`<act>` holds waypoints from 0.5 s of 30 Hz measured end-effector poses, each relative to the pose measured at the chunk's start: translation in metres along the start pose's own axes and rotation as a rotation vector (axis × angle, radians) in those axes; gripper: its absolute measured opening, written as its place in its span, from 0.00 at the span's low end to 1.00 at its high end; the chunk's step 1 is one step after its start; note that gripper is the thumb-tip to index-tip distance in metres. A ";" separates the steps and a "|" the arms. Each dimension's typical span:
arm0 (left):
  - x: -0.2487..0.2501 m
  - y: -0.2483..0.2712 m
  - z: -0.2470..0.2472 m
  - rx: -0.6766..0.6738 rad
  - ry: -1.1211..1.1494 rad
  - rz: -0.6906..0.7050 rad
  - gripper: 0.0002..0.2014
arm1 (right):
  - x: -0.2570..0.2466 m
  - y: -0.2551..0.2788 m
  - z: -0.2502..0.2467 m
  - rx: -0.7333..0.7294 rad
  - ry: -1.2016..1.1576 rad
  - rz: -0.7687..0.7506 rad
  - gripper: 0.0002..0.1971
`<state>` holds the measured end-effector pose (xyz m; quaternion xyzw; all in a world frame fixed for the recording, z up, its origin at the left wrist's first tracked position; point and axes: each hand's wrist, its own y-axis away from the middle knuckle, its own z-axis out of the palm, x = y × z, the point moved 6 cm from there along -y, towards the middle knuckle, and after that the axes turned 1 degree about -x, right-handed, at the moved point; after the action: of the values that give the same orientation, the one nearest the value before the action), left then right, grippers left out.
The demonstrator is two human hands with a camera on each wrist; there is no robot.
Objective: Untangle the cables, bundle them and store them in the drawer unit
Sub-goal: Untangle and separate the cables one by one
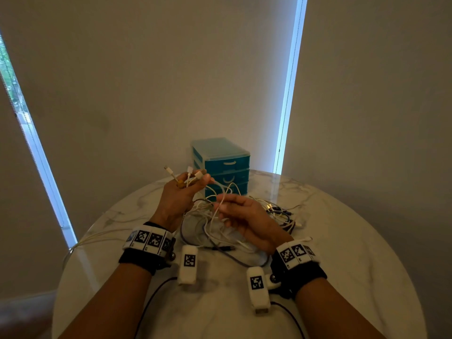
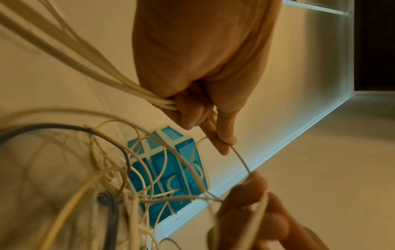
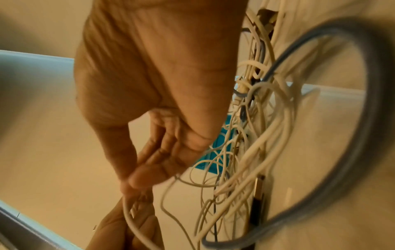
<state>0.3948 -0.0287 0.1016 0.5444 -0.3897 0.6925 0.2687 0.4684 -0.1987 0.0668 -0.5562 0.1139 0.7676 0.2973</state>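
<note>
A tangle of white and dark cables [image 1: 227, 223] lies on the round marble table [image 1: 342, 241], in front of a teal drawer unit [image 1: 221, 165]. My left hand [image 1: 182, 194] is raised above the heap and grips several white cable ends [image 1: 189, 173], whose plugs stick up past the fingers. In the left wrist view those white cables [image 2: 119, 84] run into the curled left fingers [image 2: 192, 111]. My right hand [image 1: 241, 211] pinches one thin white cable [image 3: 128, 209] between thumb and fingers [image 3: 147, 175], close to the left hand.
All the drawers of the unit are shut. A thick grey cable [image 3: 350, 152] loops round the heap. Loose dark plugs [image 1: 281, 212] lie to the right of the tangle. A white cable [image 1: 97, 237] trails off the table's left edge. A wall stands behind the table.
</note>
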 end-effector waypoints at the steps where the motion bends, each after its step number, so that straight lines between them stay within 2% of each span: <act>1: -0.003 0.001 0.002 -0.028 -0.024 -0.029 0.15 | -0.006 0.000 -0.006 0.050 -0.091 -0.049 0.13; 4: -0.009 0.008 0.018 -0.243 -0.174 -0.117 0.20 | -0.018 0.000 -0.038 0.225 -0.375 -0.181 0.12; 7: -0.007 0.020 0.036 -0.434 -0.357 -0.090 0.19 | -0.018 0.006 -0.068 0.395 -0.493 -0.228 0.11; 10: 0.002 0.022 0.042 -0.383 -0.375 0.004 0.13 | -0.014 0.009 -0.077 0.447 -0.496 -0.213 0.12; 13: 0.003 0.020 0.041 -0.314 -0.276 0.000 0.13 | -0.016 0.005 -0.065 0.396 -0.412 -0.195 0.12; 15: 0.005 0.022 0.044 -0.314 -0.269 0.019 0.12 | -0.020 0.004 -0.056 0.360 -0.394 -0.211 0.13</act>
<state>0.3997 -0.0780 0.1051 0.5798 -0.5303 0.5469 0.2891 0.5144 -0.2365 0.0647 -0.3436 0.1300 0.7931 0.4858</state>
